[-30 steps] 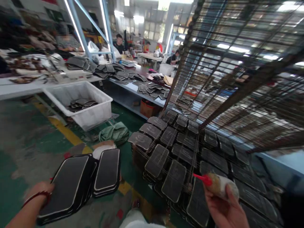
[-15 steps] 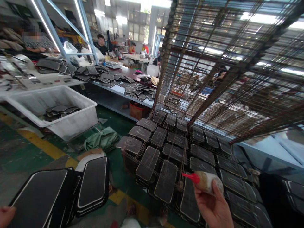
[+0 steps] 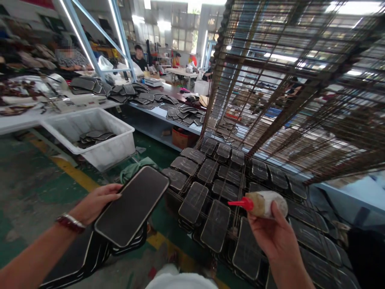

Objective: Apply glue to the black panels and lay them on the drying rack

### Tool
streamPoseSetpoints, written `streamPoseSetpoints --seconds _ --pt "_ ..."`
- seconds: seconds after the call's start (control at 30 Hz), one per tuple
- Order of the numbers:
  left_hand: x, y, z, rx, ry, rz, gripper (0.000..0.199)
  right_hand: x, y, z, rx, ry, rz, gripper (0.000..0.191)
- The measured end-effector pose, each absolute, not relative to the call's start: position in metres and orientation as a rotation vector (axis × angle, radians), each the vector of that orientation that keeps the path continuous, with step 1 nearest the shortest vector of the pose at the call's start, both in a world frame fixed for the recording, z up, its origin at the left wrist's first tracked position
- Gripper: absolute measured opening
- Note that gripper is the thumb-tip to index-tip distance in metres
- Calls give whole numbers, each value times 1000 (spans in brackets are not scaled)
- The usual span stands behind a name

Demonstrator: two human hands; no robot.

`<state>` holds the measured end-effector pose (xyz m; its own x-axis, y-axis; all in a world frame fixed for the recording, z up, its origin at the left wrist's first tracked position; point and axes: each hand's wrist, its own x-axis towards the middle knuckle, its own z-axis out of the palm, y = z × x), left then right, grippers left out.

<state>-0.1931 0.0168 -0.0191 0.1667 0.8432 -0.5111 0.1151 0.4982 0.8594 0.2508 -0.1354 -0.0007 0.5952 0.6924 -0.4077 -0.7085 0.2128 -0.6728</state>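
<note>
"What does your left hand have?"

"From my seat on the head camera, I see the left hand [image 3: 96, 204] pinching a dark panel [image 3: 132, 208] by its upper-left edge, thumb on the face. The panel slants away from the grip, most of it lying to the right of the fingers and lower."

"Is it touching the pile below?"

"I can't tell. It hides part of the stacked panels [image 3: 72, 259], so I can't judge the gap."

"And the right?"

"The right hand [image 3: 275, 237] is closed around a bottle [image 3: 267, 204], thumb against its side. The bottle lies nearly level above the palm, its red nozzle [image 3: 242, 203] pointing left towards the panel, well apart from it."

"What's around them?"

"Rows of dark pieces [image 3: 216, 226] sit on the wire rack [image 3: 270, 96], beyond and below the bottle. A white tub [image 3: 112, 154] stands past the left hand, with green cloth [image 3: 128, 170] near it."
</note>
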Motion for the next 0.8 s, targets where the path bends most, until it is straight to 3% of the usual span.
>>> streamPoseSetpoints --seconds 0.17,0.3,0.8 --pt "-120 18 8 1058 932 403 23 233 -116 49 -971 -142 942 50" --pt "-89 13 35 1169 767 216 22 230 -113 69 -957 -380 881 39" --pt "-64 19 47 1238 664 25 28 241 -115 71 -1072 -624 806 31"
